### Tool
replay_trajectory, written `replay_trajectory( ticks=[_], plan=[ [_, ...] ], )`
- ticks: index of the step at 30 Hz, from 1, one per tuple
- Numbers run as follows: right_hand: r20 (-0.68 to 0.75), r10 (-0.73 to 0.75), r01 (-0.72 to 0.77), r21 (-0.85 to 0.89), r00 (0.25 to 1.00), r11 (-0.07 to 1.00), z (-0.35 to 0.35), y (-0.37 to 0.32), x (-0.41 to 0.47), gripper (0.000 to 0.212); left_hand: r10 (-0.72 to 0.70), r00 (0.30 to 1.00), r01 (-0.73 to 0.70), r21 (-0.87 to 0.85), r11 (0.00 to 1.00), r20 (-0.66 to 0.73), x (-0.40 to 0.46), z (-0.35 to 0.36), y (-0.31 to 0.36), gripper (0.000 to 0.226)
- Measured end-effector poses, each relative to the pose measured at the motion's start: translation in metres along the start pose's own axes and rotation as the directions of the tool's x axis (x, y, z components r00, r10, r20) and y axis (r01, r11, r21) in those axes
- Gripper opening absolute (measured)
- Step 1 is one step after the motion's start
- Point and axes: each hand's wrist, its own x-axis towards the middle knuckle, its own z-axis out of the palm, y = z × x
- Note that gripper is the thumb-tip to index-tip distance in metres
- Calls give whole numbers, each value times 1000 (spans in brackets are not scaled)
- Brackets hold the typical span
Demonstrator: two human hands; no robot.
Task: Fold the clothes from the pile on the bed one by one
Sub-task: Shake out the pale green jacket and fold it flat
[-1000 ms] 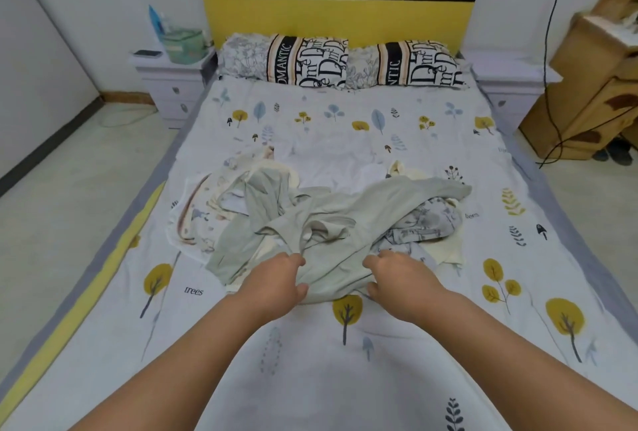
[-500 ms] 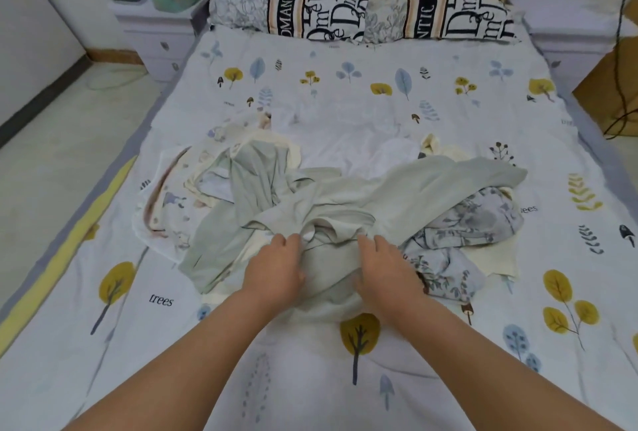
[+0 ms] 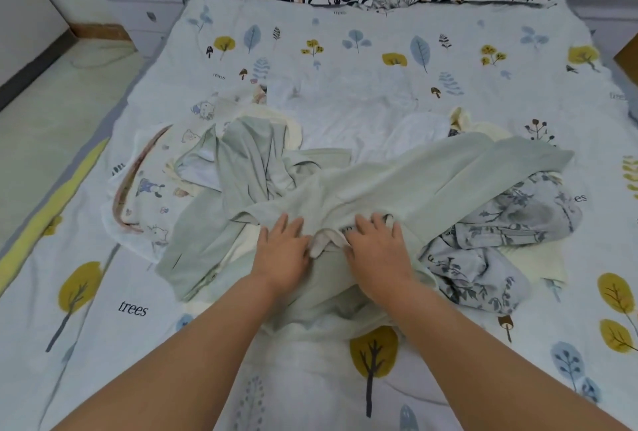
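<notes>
Here, both hands are lying on the pale green garment (image 3: 397, 185) atop the pile in the middle of the bed (image 3: 345, 379); the left hand (image 3: 281, 254) and right hand (image 3: 378, 252) are pressing with fingers nearly straight, thumbs pinching its white neckband (image 3: 328, 240).

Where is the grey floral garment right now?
In the head view the grey floral garment lies crumpled on the bed, right of the right hand, partly under the pale green garment.
</notes>
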Motion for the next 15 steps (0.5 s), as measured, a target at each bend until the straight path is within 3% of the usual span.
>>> replay_trajectory(
  ticks=[6, 15],
  plan=[
    [107, -14, 17, -31, 994, 999, 8, 2, -31, 25, 48, 999, -49, -170, 984, -7, -31, 5, -5, 16],
    [109, 121, -145, 253, 987, 956, -50, -8, -76, 21, -121, 986, 34, -576, 817, -113, -71, -62, -4, 15]
  ],
)
